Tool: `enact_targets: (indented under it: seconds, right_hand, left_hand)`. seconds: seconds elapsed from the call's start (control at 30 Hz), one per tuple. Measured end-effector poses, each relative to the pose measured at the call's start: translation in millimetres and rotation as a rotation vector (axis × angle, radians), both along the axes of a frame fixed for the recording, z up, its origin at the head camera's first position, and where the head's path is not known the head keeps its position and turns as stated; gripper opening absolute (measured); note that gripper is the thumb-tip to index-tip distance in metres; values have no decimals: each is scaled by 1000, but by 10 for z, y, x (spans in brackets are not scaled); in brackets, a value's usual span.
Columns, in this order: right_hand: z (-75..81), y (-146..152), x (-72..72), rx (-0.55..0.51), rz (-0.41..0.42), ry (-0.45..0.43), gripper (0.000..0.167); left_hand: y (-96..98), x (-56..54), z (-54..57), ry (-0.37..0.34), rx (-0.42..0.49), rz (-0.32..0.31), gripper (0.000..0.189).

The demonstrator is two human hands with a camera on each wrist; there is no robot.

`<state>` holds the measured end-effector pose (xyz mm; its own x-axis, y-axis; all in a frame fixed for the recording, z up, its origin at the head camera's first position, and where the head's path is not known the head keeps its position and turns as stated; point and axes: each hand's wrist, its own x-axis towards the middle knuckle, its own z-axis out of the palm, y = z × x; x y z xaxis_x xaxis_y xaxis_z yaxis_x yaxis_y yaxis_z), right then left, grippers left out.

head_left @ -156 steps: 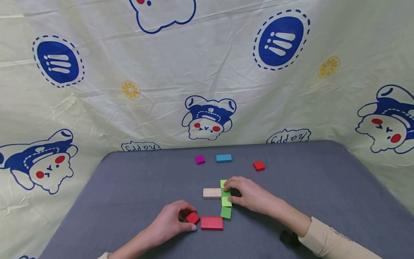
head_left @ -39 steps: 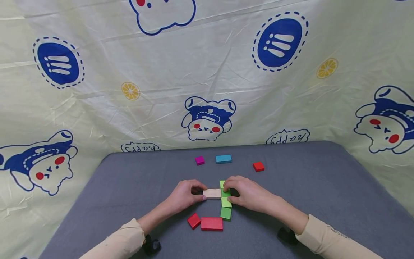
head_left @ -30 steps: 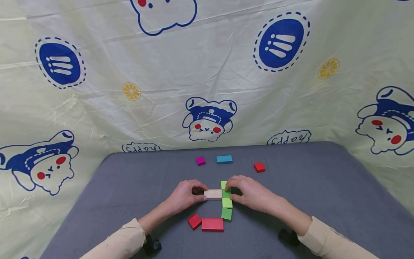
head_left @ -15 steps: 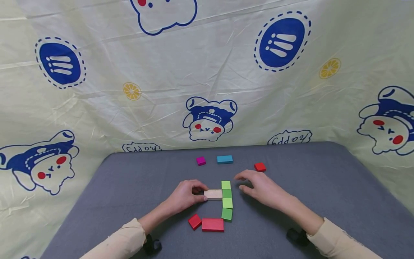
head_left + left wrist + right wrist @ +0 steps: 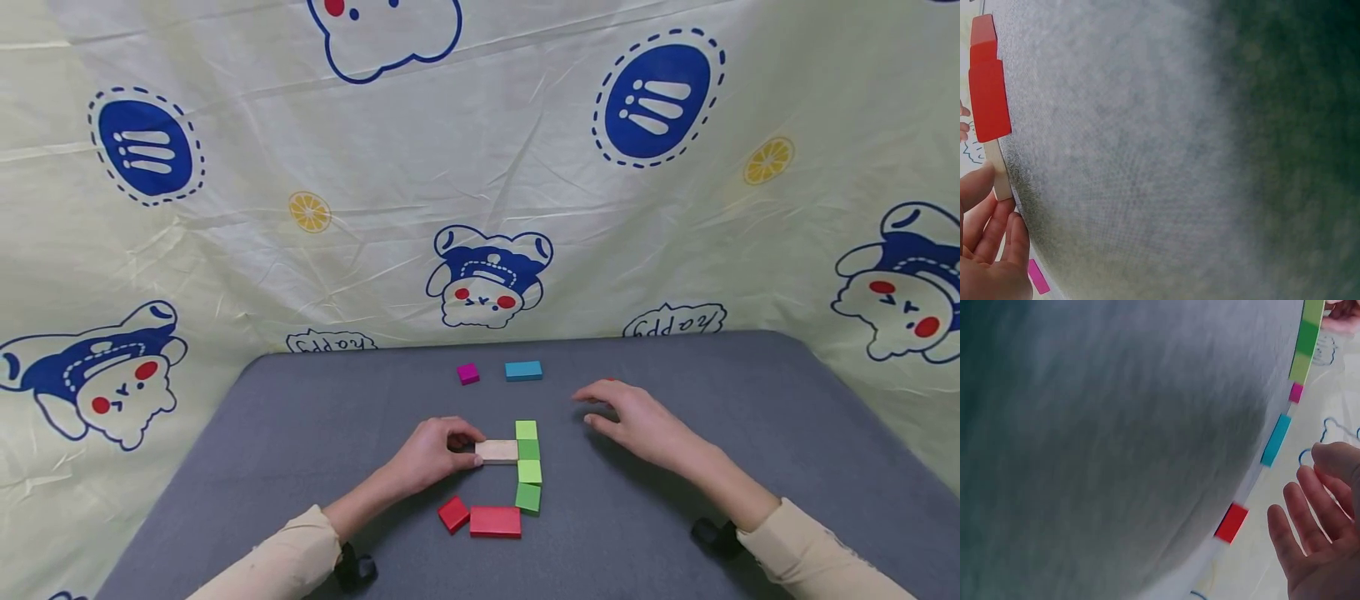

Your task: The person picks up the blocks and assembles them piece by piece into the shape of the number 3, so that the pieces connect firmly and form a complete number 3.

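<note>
My left hand [image 5: 429, 452] pinches the left end of a plain wooden block [image 5: 499, 452] lying flat on the table, thumb on the near side. Its right end meets a column of light and dark green blocks [image 5: 528, 450]. At the foot of that column lies a long red block [image 5: 495, 522], with a small tilted red block [image 5: 453, 514] at its left corner. My right hand [image 5: 647, 422] hovers to the right, fingers loosely spread with nothing between them. Behind it, another red block [image 5: 1232, 522] is nearly hidden in the head view.
A magenta block [image 5: 468, 373] and a blue block [image 5: 523, 371] lie toward the back of the grey-covered table [image 5: 337, 400]. A pale printed curtain [image 5: 375, 250] hangs behind the table's far edge.
Earlier my left hand let go of the small red block and took the wooden block's end. My right hand has left the green blocks, moving right and back toward the far red block.
</note>
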<state>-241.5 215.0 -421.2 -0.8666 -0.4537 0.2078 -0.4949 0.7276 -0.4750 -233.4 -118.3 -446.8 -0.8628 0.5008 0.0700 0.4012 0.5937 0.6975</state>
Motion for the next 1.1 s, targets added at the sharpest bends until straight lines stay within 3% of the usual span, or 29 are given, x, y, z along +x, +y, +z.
enact_targets:
  seconds: [0.2,0.43,0.67,1.1]
  right_hand:
    - [-13,160,-72,0,-5,31,36]
    - [-6,258,-145,74,-31,23,37]
    - [27,326,-255,123,-4,49,33]
    - [-21,406,-443,111,25,-27,36]
  left_hand:
    - [3,4,10,-7,1,0,24]
    - [8,10,2,-13,-5,3,24]
    - [6,20,-8,-13,1,5,25]
    - [-4,10,-9,0,10,-1,24]
